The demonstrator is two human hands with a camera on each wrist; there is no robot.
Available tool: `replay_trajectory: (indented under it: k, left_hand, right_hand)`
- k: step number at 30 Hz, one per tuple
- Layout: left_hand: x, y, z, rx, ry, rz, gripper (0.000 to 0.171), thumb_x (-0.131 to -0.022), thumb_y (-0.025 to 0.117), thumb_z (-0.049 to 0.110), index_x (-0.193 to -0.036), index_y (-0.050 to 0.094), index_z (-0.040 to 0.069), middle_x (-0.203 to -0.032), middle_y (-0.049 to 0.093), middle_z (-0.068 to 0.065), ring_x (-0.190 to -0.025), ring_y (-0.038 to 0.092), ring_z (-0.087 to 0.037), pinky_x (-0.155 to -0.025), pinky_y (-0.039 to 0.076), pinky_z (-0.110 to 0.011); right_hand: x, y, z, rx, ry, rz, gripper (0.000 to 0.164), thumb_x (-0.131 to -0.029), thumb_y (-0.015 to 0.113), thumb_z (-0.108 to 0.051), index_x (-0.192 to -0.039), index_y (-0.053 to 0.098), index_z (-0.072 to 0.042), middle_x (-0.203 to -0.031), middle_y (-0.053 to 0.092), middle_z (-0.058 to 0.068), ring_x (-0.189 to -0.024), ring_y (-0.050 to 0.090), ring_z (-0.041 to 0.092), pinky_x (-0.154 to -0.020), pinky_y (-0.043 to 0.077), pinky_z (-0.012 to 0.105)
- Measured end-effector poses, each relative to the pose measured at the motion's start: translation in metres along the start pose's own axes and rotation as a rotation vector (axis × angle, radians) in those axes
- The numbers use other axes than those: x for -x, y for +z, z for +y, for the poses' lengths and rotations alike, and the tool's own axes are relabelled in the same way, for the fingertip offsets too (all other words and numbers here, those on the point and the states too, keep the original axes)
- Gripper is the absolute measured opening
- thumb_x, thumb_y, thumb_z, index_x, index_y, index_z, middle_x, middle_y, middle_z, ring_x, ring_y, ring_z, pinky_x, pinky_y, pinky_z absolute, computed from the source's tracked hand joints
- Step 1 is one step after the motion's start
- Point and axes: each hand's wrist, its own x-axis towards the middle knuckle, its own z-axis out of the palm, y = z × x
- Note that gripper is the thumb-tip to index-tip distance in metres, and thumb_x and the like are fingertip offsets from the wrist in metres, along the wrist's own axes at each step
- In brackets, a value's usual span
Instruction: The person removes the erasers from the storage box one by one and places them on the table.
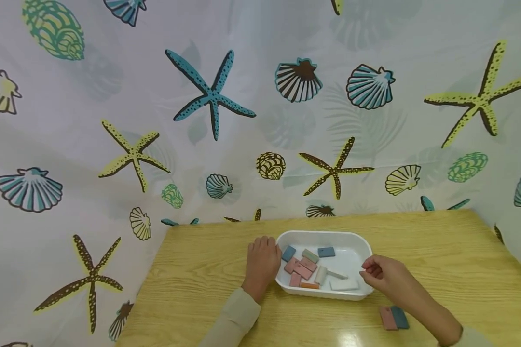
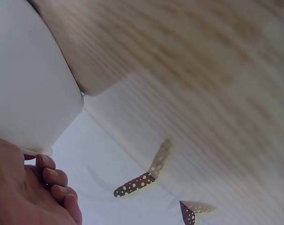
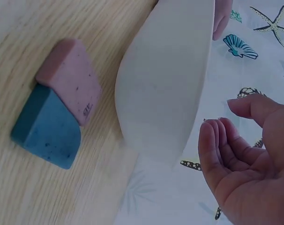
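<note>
A white plastic tray (image 1: pixel 304 292) stands on the table with several small eraser-like blocks inside. My left hand (image 1: pixel 264 260) grips its left rim; in the left wrist view the curled fingers (image 2: pixel 55 177) are right at the tray's edge. Over the right rim hovers my right hand (image 1: pixel 384 275), its fingers loosely bent and thumb apart from them, with nothing between. In the tray lie pink blocks (image 1: pixel 303 271), blue blocks (image 1: pixel 326 252), a grey-green block (image 1: pixel 310 255), pale blocks (image 1: pixel 344 284) and an orange piece (image 1: pixel 309 285).
On the table (image 1: pixel 191 289), below my right hand, a pink eraser (image 3: pixel 71 79) and a blue eraser (image 3: pixel 50 129) lie side by side, touching. A white cloth (image 1: pixel 252 159) printed with starfish and shells hangs behind the table and along its sides.
</note>
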Motion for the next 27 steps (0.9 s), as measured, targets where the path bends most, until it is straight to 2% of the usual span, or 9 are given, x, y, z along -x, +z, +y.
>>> replay_trajectory:
  k: [5, 8, 19, 27]
  left_hand:
    - [0.000, 0.002, -0.001, -0.012, 0.006, 0.002, 0.026, -0.098, 0.038, 0.029, -0.091, 0.052, 0.008, -0.087, 0.049, -0.005, -0.085, 0.046, -0.021, -0.072, 0.035, -0.036]
    - [0.000, 0.002, -0.001, -0.016, 0.009, 0.008, 0.026, -0.098, 0.039, 0.030, -0.090, 0.051, 0.008, -0.085, 0.048, -0.004, -0.083, 0.046, -0.021, -0.071, 0.034, -0.035]
    - [-0.002, -0.001, -0.002, -0.015, 0.012, 0.003, 0.024, -0.098, 0.041, 0.029, -0.090, 0.051, 0.009, -0.083, 0.046, -0.003, -0.083, 0.045, -0.020, -0.070, 0.033, -0.035]
    - [-0.002, 0.004, -0.003, -0.016, 0.016, 0.008, 0.025, -0.098, 0.039, 0.030, -0.092, 0.051, 0.009, -0.085, 0.047, -0.003, -0.083, 0.044, -0.020, -0.071, 0.033, -0.035]
  right_hand:
    - [-0.021, 0.011, 0.001, 0.044, -0.101, -0.052, 0.008, -0.084, 0.065, -0.009, -0.088, 0.061, -0.004, -0.076, 0.058, -0.002, -0.069, 0.055, 0.009, -0.060, 0.047, 0.023]
    - [-0.033, 0.016, 0.002, 0.084, -0.120, -0.065, 0.007, -0.084, 0.065, -0.008, -0.088, 0.061, -0.003, -0.075, 0.057, -0.003, -0.068, 0.054, 0.008, -0.060, 0.047, 0.024]
    - [-0.065, 0.036, 0.018, 0.258, -0.264, 0.021, 0.017, -0.080, 0.066, -0.005, -0.093, 0.061, 0.004, -0.079, 0.057, 0.003, -0.071, 0.049, 0.012, -0.064, 0.045, 0.031]
    - [-0.080, 0.046, 0.021, 0.352, -0.231, -0.040, 0.023, -0.081, 0.068, -0.008, -0.100, 0.060, 0.003, -0.091, 0.059, 0.007, -0.081, 0.054, 0.018, -0.072, 0.046, 0.038]
